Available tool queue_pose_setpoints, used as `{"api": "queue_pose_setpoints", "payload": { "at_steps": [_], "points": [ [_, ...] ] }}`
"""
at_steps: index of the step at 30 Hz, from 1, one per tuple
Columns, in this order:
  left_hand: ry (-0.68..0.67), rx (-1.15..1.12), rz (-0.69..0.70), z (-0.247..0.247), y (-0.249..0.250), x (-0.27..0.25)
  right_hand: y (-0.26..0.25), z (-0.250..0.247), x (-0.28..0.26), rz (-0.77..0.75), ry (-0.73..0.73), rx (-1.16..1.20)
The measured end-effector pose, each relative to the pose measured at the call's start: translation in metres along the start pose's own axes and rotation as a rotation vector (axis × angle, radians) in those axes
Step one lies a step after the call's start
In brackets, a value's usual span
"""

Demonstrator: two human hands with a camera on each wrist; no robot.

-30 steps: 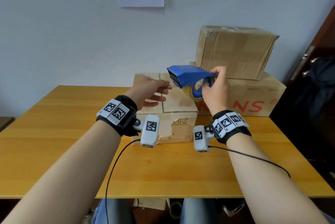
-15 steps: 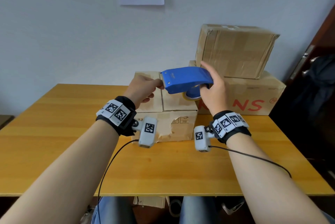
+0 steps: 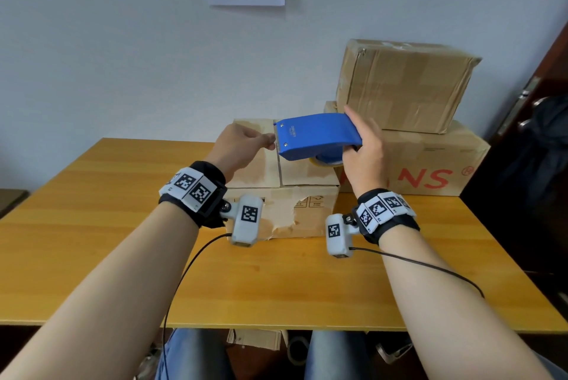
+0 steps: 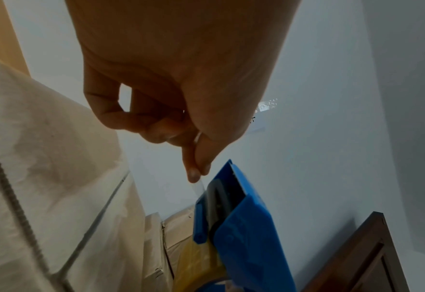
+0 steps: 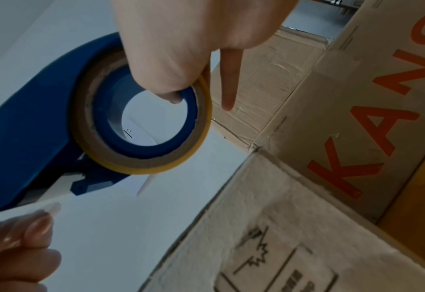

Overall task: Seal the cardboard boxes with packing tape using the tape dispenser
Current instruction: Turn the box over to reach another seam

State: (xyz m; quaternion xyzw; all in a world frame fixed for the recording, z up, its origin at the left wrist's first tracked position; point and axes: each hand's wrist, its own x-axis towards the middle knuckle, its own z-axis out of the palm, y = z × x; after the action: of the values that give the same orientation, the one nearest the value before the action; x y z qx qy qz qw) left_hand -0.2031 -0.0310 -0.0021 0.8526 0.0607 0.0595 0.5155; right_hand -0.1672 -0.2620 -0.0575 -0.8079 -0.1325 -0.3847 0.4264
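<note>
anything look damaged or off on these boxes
Yes. The small box under the tape dispenser has a ragged tear in its front face, the outer paper peeled away. The top box of the stack on the right looks creased, patched with old tape.

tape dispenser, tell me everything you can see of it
The tape dispenser is blue plastic with a curved top cover and a toothed front edge. It carries a yellowish roll of tape on a blue hub. The right hand holds it in the air above the small box; the left hand pinches the clear tape end at its front.
</note>
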Motion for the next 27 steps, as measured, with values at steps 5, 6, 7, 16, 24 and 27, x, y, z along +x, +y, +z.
{"api": "queue_pose_setpoints", "payload": {
  "at_steps": [5, 6, 7, 16, 24, 27],
  "points": [
    [-0.011, 0.026, 0.014, 0.003, -0.002, -0.001, 0.003, 0.001, -0.002, 0.018, 0.043, -0.009],
    [-0.016, 0.029, 0.02, 0.002, -0.004, 0.0, 0.005, 0.0, -0.001, 0.026, 0.05, -0.002],
    [-0.022, 0.029, 0.022, 0.0, -0.006, 0.0, 0.007, -0.002, -0.001, 0.036, 0.057, 0.007],
    [-0.038, -0.029, -0.032, -0.008, -0.019, 0.002, 0.022, -0.013, -0.003, 0.157, 0.126, 0.005],
    [-0.095, -0.205, -0.069, -0.011, -0.023, 0.002, 0.017, -0.014, -0.003, 0.158, 0.126, -0.024],
    [-0.023, -0.196, -0.013, -0.015, -0.02, 0.003, 0.017, -0.011, -0.006, 0.116, 0.116, -0.029]
  ]
}}
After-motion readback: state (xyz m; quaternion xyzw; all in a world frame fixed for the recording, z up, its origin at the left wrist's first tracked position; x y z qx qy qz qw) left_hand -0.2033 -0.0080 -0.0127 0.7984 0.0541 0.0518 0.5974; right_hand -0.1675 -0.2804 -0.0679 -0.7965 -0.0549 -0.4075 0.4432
